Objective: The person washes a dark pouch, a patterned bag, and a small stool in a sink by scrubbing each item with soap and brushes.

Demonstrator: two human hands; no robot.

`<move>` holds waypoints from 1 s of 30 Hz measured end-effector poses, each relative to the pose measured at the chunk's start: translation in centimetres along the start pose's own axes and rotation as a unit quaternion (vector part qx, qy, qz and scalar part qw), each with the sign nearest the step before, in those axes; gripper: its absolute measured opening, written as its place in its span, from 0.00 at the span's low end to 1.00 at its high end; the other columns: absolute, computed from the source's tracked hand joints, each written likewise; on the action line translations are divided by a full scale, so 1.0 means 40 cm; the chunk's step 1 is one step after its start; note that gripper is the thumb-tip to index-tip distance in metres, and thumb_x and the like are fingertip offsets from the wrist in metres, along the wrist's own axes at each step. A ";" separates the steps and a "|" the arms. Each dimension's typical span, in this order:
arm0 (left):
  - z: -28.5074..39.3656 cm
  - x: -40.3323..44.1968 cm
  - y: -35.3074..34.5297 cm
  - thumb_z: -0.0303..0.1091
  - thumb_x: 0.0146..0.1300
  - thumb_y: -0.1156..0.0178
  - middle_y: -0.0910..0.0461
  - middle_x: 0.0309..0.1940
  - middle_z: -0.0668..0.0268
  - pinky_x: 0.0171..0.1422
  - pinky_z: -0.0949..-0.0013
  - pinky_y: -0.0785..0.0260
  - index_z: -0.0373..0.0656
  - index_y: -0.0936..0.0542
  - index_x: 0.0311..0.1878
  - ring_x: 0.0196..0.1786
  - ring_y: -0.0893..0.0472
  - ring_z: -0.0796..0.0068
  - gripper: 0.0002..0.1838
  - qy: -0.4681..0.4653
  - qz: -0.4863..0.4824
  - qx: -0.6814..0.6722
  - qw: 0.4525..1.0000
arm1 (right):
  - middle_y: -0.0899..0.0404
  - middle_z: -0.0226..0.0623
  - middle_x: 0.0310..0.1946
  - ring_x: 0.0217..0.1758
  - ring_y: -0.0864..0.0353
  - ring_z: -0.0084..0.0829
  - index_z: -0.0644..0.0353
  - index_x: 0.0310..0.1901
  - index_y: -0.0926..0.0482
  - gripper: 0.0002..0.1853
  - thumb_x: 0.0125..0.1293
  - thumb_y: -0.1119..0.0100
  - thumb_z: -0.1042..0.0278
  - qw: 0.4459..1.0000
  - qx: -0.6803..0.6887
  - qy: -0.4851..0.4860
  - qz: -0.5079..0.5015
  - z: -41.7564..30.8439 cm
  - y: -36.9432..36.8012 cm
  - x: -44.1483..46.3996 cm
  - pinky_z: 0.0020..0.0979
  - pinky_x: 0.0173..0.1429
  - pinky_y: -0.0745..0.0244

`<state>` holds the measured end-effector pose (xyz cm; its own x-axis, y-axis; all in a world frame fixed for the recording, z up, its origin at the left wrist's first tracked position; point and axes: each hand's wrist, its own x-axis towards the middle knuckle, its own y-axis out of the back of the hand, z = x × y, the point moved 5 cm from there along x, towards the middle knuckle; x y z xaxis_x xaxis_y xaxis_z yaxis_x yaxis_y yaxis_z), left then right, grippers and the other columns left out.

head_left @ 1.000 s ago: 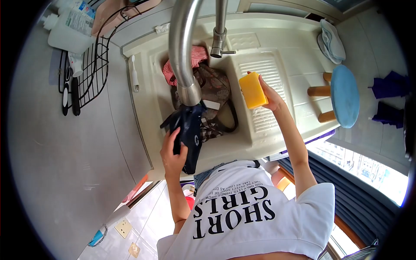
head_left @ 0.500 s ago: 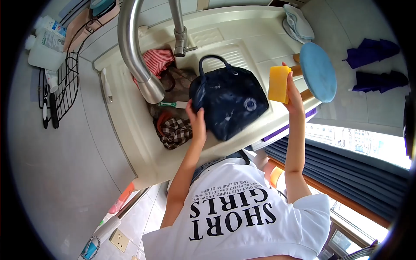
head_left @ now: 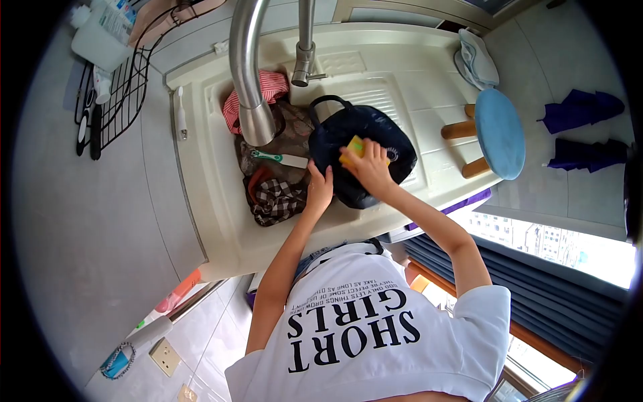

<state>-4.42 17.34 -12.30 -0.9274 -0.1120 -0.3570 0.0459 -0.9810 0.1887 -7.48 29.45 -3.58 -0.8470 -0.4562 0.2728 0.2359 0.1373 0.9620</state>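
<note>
Right hand holds a yellow block on the dark blue bag just under it, by the ridged board. Left hand grips the bag's left edge; its handle points far left.

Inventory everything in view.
Bag: 1, dark blue, on drainboard
Block: 1, yellow, against bag
Sink: 1, cream, centre
Brush: 1, green, white, basin
Fabric: count unclear, red, brown, checked, basin
Toothbrush: 1, white, sink's left rim
Taps: 2, silver, above sink
Stool: 1, blue, brown, right
Bundles: 2, purple, far right
Rack: 1, black, left
Bottles: 2, white, by rack
Curtain: 1, blue, lower right
Socket: 1, beige, lower left
Shirt: 1, white, bottom
Left hand: 1, on bag
Right hand: 1, on block
</note>
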 end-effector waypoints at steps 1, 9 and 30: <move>0.028 -0.011 0.001 0.40 0.62 0.54 0.32 0.45 0.39 0.30 0.62 0.27 0.38 0.53 0.59 0.35 0.23 0.48 0.29 0.015 -0.016 -0.024 0.999 | 0.36 0.48 0.43 0.44 0.35 0.43 0.38 0.47 0.30 0.20 0.50 0.43 0.55 1.000 -0.002 -0.023 0.010 0.015 -0.002 0.017 0.39 0.44 0.40; -0.079 0.022 -0.057 0.34 0.61 0.56 0.36 0.49 0.41 0.32 0.69 0.27 0.40 0.58 0.61 0.43 0.25 0.55 0.30 -0.079 -0.001 -0.045 0.996 | 0.38 0.49 0.48 0.51 0.38 0.45 0.39 0.48 0.29 0.19 0.51 0.43 0.56 0.995 0.059 0.081 -0.024 -0.057 -0.001 0.022 0.42 0.51 0.43; 0.000 -0.040 -0.029 0.22 0.55 0.47 0.46 0.60 0.54 0.34 0.69 0.24 0.58 0.65 0.66 0.49 0.29 0.67 0.44 -0.086 -0.082 -0.138 0.983 | 0.35 0.49 0.45 0.46 0.35 0.43 0.37 0.46 0.29 0.17 0.51 0.45 0.57 0.991 0.001 0.131 -0.034 -0.052 -0.064 0.042 0.41 0.47 0.40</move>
<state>-2.98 18.66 -11.94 -0.9786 0.0558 -0.1981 -0.0317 -0.9919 -0.1228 -8.51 26.51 -5.58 -0.7087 -0.6765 0.2004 0.1814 0.0998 0.9783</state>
